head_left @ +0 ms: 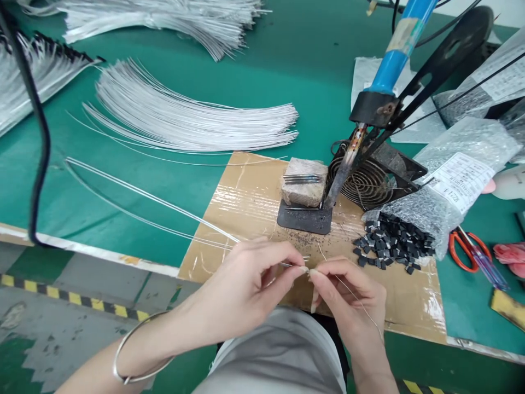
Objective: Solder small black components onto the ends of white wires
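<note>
My left hand [262, 279] is closed, with thumb and finger pinching a few thin white cables [151, 200] near their right ends. The cables trail off to the left over the table. My right hand [348, 295] is also closed, its fingertips meeting those of the left at the cable ends. A thin silvery wire [356, 298], which looks like solder wire, runs through the right hand and curves over its palm. Whatever tiny part lies between the fingertips is too small to make out. Above both hands, a blue-handled soldering iron [385, 76] is fixed in a black stand, tip down.
Brown cardboard [221, 213] covers the table's front. A worn block [305, 183] with metal pieces stands beside a round-grilled fan [365, 180]. Small black connectors [389, 241] spill from a plastic bag [455, 175], near orange-handled scissors [467, 251]. White cable bundles [197, 120] lie behind.
</note>
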Tool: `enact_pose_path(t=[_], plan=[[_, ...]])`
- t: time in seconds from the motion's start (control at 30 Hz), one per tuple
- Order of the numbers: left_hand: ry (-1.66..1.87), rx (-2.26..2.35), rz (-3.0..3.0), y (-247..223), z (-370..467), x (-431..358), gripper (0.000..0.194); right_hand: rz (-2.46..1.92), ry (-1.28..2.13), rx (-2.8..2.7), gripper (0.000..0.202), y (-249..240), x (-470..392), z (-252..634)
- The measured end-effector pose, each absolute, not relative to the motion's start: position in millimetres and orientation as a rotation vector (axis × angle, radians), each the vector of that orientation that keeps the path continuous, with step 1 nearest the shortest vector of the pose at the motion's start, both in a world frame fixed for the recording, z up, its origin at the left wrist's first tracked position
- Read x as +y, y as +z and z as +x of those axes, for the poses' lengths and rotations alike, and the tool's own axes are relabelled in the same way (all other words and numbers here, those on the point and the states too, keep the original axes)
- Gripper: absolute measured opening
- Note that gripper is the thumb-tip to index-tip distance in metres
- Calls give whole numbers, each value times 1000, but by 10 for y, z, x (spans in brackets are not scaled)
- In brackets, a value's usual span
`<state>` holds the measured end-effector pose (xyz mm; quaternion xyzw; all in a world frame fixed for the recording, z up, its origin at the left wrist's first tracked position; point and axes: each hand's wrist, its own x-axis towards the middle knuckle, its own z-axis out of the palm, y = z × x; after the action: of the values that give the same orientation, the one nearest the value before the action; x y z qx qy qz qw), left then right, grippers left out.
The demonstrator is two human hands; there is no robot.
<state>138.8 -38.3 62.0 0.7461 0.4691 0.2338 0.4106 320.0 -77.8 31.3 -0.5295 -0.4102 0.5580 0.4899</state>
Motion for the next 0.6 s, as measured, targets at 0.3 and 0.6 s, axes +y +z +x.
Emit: enact_pose_path(t=[0.3,0.6], plan=[[677,1198,1528,568,1477,-358,20,-1283,1453,-703,15,300,-844,3116],[711,1241,1439,539,1496,-372,20,-1077,1556,-617,11,206,-842,3074]])
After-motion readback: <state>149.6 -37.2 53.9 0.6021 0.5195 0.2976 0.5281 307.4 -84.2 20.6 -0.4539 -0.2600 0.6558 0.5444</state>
